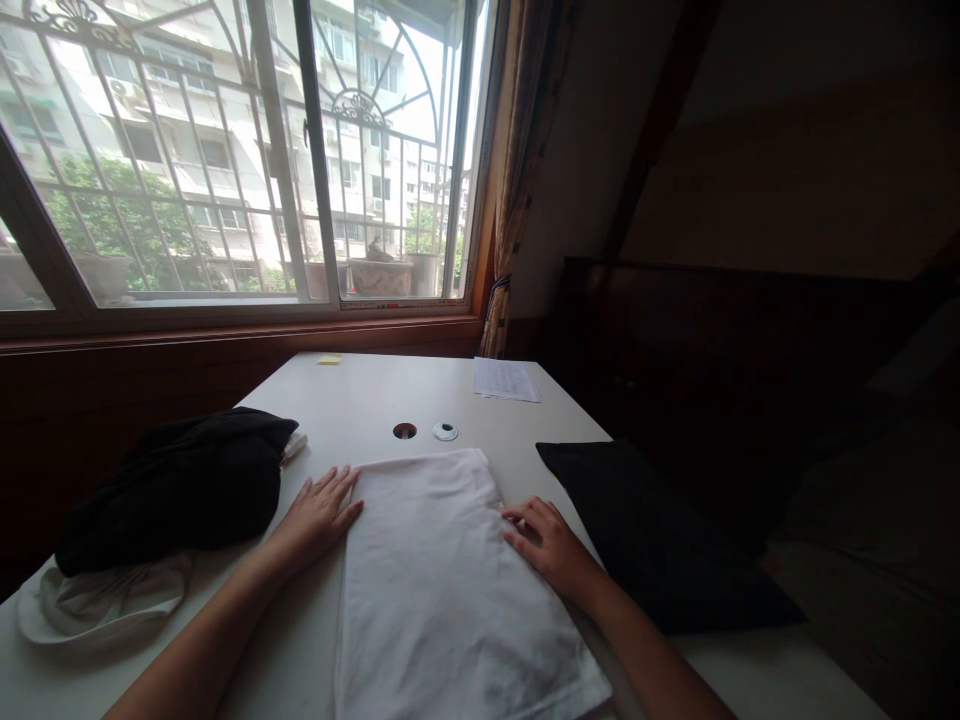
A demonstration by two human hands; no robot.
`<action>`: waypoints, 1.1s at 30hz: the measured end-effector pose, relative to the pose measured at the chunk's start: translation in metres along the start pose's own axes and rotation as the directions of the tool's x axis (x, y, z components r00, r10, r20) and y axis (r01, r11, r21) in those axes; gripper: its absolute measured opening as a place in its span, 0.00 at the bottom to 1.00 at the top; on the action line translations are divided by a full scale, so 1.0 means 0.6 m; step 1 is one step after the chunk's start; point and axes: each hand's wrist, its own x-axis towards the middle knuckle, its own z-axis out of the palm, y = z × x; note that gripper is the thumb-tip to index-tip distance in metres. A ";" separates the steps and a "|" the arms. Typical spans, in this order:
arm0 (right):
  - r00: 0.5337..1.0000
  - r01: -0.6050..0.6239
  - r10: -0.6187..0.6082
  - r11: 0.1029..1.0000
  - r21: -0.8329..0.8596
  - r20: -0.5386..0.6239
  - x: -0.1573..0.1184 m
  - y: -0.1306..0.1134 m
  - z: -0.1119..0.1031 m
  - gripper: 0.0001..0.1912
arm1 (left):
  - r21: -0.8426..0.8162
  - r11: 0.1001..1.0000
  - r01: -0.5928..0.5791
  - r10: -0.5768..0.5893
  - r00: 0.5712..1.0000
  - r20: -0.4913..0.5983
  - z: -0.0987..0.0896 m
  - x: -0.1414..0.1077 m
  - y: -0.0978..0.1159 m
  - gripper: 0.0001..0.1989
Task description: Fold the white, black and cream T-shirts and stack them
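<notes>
A piece of white cloth (435, 570), folded into a long flat shape, lies on the white table (390, 390) in front of me. Its surface is slightly wrinkled, and small creases bunch along its right edge. My left hand (322, 508) rests palm down at the cloth's upper left edge, fingers stretched out and thumb apart. At the opposite edge, my right hand (546, 545) touches the cloth with its fingers loosely bent and the thumb apart from them. Whether the cloth is a garment or a bag I cannot tell.
Black cloth (180, 485) lies heaped at the left over some white cloth (105, 600). Flat black cloth (667, 540) lies on the right. Beyond are a cable hole (405, 431), its round cover (445, 432), papers (504, 380) and a yellow note (329, 359). A window (225, 160) stands behind.
</notes>
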 end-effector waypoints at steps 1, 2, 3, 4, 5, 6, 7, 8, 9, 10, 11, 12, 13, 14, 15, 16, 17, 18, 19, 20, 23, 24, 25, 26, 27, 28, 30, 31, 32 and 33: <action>1.000 0.001 -0.001 1.000 0.015 0.000 0.000 0.001 0.000 0.13 | -0.022 1.000 -0.006 0.006 1.000 -0.010 0.001 0.001 -0.002 0.34; 1.000 0.001 -0.001 1.000 0.029 0.002 0.001 0.003 0.001 0.12 | -0.046 0.999 -0.012 0.011 1.000 -0.019 0.003 0.001 -0.003 0.34; 1.000 -0.002 0.002 0.999 0.041 0.003 0.001 0.004 0.001 0.12 | -0.071 0.997 -0.020 0.017 0.999 -0.030 0.004 0.002 -0.005 0.35; 1.000 -0.005 0.005 0.999 0.049 0.002 0.001 0.006 0.002 0.12 | -0.099 0.995 -0.026 0.022 0.999 -0.045 0.005 0.004 -0.007 0.36; 1.000 -0.010 0.010 0.999 0.053 -0.001 0.001 0.007 0.003 0.12 | -0.130 0.991 -0.035 0.026 0.997 -0.066 0.006 0.005 -0.008 0.37; 1.000 -0.013 0.014 0.998 0.054 -0.003 0.001 0.008 0.004 0.12 | -0.167 0.985 -0.046 0.031 0.995 -0.092 0.007 0.006 -0.010 0.38; 1.000 -0.017 0.017 0.998 0.053 -0.007 0.001 0.009 0.005 0.12 | -0.207 0.976 -0.058 0.034 0.992 -0.121 0.008 0.008 -0.013 0.40; 1.000 -0.019 0.019 0.999 0.050 -0.010 0.001 0.009 0.005 0.12 | -0.248 0.966 -0.071 0.034 0.988 -0.151 0.010 0.009 -0.015 0.41; 1.000 -0.019 0.020 0.999 0.047 -0.011 0.001 0.010 0.006 0.13 | -0.286 0.955 -0.083 0.032 0.983 -0.179 0.011 0.011 -0.017 0.41; 1.000 -0.019 0.020 0.999 0.045 -0.012 0.001 0.010 0.006 0.13 | -0.321 0.942 -0.094 0.029 0.979 -0.201 0.012 0.013 -0.019 0.42; 1.000 -0.020 0.021 0.999 0.042 -0.012 0.001 0.009 0.006 0.14 | -0.354 0.929 -0.103 0.025 0.976 -0.217 0.013 0.014 -0.019 0.42; 1.000 -0.022 0.022 0.999 0.039 -0.010 0.001 0.009 0.006 0.14 | -0.389 0.915 -0.110 0.020 0.974 -0.227 0.014 0.015 -0.019 0.42; 1.000 -0.024 0.025 0.999 0.036 -0.008 0.001 0.008 0.006 0.14 | -0.428 0.896 -0.115 0.013 0.972 -0.234 0.014 0.015 -0.017 0.43; 1.000 -0.027 0.027 0.999 0.033 -0.005 0.000 0.007 0.005 0.14 | -0.476 0.871 -0.120 0.003 0.971 -0.239 0.014 0.015 -0.013 0.43; 1.000 -0.029 0.029 0.999 0.033 -0.002 0.000 0.007 0.005 0.15 | -0.532 0.838 -0.123 -0.008 0.971 -0.238 0.013 0.015 -0.008 0.43; 1.000 -0.031 0.031 0.999 0.034 -0.001 0.000 0.006 0.004 0.15 | -0.595 0.794 -0.123 -0.022 0.973 -0.230 0.011 0.014 -0.002 0.44; 0.999 -0.032 0.032 0.999 0.035 0.001 0.000 0.005 0.003 0.15 | -0.659 0.743 -0.119 -0.035 0.976 -0.215 0.008 0.012 0.005 0.44; 1.000 -0.032 0.031 0.999 0.037 0.003 -0.001 0.005 0.003 0.15 | -0.717 0.688 -0.109 -0.048 0.980 -0.195 0.005 0.010 0.013 0.44; 0.999 -0.032 0.032 0.999 0.037 0.003 -0.001 0.005 0.003 0.16 | -0.766 0.636 -0.096 -0.061 0.983 -0.174 0.002 0.008 0.021 0.45; 0.999 -0.037 0.037 0.999 0.037 0.001 -0.001 0.005 0.003 0.17 | -0.802 0.592 -0.082 -0.076 0.985 -0.157 -0.002 0.006 0.028 0.45; 0.995 -0.091 0.092 0.995 0.031 -0.028 -0.001 0.002 0.005 0.22 | -0.842 0.538 -0.039 -0.134 0.982 -0.132 -0.007 0.001 0.042 0.47; 0.991 -0.122 0.123 0.992 0.030 -0.043 0.000 0.000 0.007 0.24 | -0.846 0.533 -0.026 -0.153 0.980 -0.126 -0.007 0.001 0.045 0.48; 0.986 -0.155 0.156 0.987 0.032 -0.054 0.000 -0.004 0.009 0.26 | -0.850 0.527 -0.012 -0.170 0.978 -0.120 -0.006 0.001 0.046 0.49; 0.980 -0.186 0.189 0.982 0.039 -0.060 0.001 -0.008 0.010 0.28 | -0.856 0.518 0.001 -0.186 0.976 -0.112 -0.005 0.002 0.047 0.50; 0.974 -0.217 0.219 0.975 0.048 -0.058 0.002 -0.013 0.011 0.29 | -0.864 0.504 0.009 -0.199 0.974 -0.106 -0.003 0.002 0.047 0.51; 0.968 -0.245 0.248 0.968 0.059 -0.048 0.003 -0.018 0.012 0.31 | -0.873 0.487 0.011 -0.209 0.972 -0.104 -0.001 0.003 0.047 0.52; 0.955 -0.296 0.297 0.952 0.080 -0.002 0.004 -0.027 0.012 0.33 | -0.894 0.447 0.007 -0.214 0.972 -0.100 0.002 0.005 0.049 0.52; 0.946 -0.323 0.322 0.942 0.095 0.029 0.004 -0.030 0.012 0.35 | -0.906 0.424 0.003 -0.210 0.973 -0.095 0.002 0.004 0.050 0.52; 0.936 -0.352 0.347 0.929 0.113 0.062 0.003 -0.032 0.011 0.37 | -0.917 0.400 0.000 -0.203 0.975 -0.088 0.001 0.004 0.052 0.52; 0.924 -0.381 0.371 0.914 0.137 0.095 0.003 -0.033 0.010 0.38 | -0.926 0.377 0.000 -0.196 0.977 -0.079 0.000 0.002 0.055 0.52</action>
